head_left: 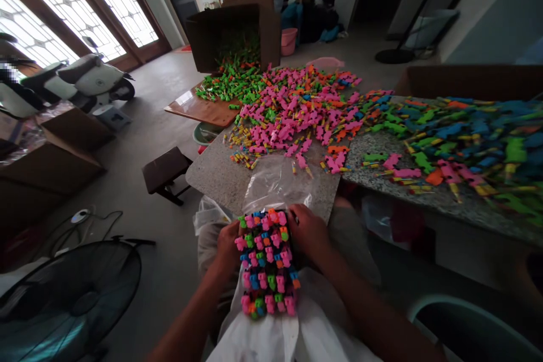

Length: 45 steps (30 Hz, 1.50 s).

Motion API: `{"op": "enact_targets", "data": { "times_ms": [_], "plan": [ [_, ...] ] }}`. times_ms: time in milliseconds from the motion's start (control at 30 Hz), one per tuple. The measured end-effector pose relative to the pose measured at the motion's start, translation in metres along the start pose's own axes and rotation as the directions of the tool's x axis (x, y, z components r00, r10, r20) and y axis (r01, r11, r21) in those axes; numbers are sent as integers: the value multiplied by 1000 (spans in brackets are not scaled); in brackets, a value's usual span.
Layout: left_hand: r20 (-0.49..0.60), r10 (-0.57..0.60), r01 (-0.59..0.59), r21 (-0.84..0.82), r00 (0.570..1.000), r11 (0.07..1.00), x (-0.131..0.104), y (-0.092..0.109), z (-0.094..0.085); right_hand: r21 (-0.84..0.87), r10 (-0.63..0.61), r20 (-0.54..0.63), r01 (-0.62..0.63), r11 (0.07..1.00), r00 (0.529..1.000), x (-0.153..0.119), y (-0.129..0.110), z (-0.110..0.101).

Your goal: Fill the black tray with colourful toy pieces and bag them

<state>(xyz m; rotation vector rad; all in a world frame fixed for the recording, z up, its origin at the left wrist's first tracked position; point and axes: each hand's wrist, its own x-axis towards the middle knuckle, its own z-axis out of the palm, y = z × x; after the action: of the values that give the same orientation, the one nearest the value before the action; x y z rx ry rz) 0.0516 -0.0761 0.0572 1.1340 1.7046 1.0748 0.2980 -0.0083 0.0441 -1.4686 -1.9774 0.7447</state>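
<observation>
A block of small coloured toy figures [267, 260], pink, green, blue and orange in rows, rests over my lap against the stone table's near edge. Something dark shows between the rows. My left hand [228, 244] grips its left side, with some fingertips hidden behind it. Around its upper right corner curls my right hand [307, 229], thumb on top. Just beyond the block, a clear plastic bag [278, 184] lies flat on the stone table [214, 172]. Past the bag spreads a heap of pink toy pieces [292, 107] with yellow ends.
Green pieces [233, 82] spill from a cardboard box [269, 28] at the back. Blue and green pieces [475, 130] cover the right-hand table. A brown stool [167, 172] and a floor fan [85, 302] stand to the left. Scooters [91, 76] are parked by the doors.
</observation>
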Motion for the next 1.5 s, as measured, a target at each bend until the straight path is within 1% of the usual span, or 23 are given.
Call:
{"op": "enact_targets", "data": {
  "times_ms": [67, 167, 267, 333, 433, 500, 600, 667, 733, 767, 867, 967, 1067, 1167, 1233, 1300, 1367, 1500],
  "plan": [
    [9, 2, -2, -38, 1000, 999, 4, 3, 2, 24, -15, -32, 16, 1000, 999, 5, 1, -2],
    [14, -43, 44, -111, 999, 993, 8, 6, 8, 95, -6, -82, 14, 995, 997, 8, 3, -4],
    [-22, -48, 44, -132, 999, 990, 15, 11, 16, 126, 15, -108, -2, 992, 994, 11, 6, -5],
    [-60, -18, 14, -77, 998, 997, 23, 17, 21, 119, 40, -116, -26, 993, 992, 19, 8, -6],
    [-106, 75, -66, 86, 992, 994, 42, 32, 25, 130, 111, -99, -98, 987, 989, 41, 11, -11],
    [-140, 131, -102, 198, 981, 975, 56, 41, 26, 135, 132, -79, -121, 983, 988, 59, 14, -16],
    [-196, 228, -159, 314, 954, 936, 74, 53, 26, 90, 61, -56, -55, 994, 997, 80, 18, -25],
    [-198, 319, -242, 336, 927, 910, 84, 57, 25, 64, -13, -69, 17, 998, 998, 89, 21, -30],
    [-177, 382, -313, 322, 907, 894, 91, 58, 23, 57, -75, -110, 82, 995, 991, 95, 23, -35],
    [-162, 387, -326, 309, 908, 893, 95, 58, 22, 56, -104, -121, 111, 992, 987, 97, 23, -37],
    [-122, 336, -292, 283, 934, 914, 106, 57, 19, 54, -170, -87, 175, 983, 982, 104, 23, -42],
    [-48, 313, -282, 316, 949, 906, 118, 57, 14, 61, -184, -55, 187, 981, 981, 112, 23, -43],
    [46, 343, -334, 373, 938, 865, 128, 62, 9, 132, -160, -64, 168, 977, 985, 119, 23, -44],
    [101, 399, -404, 400, 911, 823, 132, 69, 4, 240, -138, -46, 145, 960, 989, 123, 21, -49],
    [155, 433, -458, 387, 888, 800, 132, 74, 2, 303, -124, -37, 129, 944, 992, 124, 17, -56],
    [224, 462, -513, 355, 858, 782, 130, 78, 0, 330, -128, -17, 126, 936, 992, 123, 13, -67],
    [265, 500, -564, 323, 825, 760, 128, 81, -1, 318, -164, 2, 155, 935, 986, 120, 10, -78],
    [286, 589, -655, 305, 756, 692, 121, 85, -4, 235, -296, 13, 285, 929, 955, 108, 15, -91]
  ]
}}
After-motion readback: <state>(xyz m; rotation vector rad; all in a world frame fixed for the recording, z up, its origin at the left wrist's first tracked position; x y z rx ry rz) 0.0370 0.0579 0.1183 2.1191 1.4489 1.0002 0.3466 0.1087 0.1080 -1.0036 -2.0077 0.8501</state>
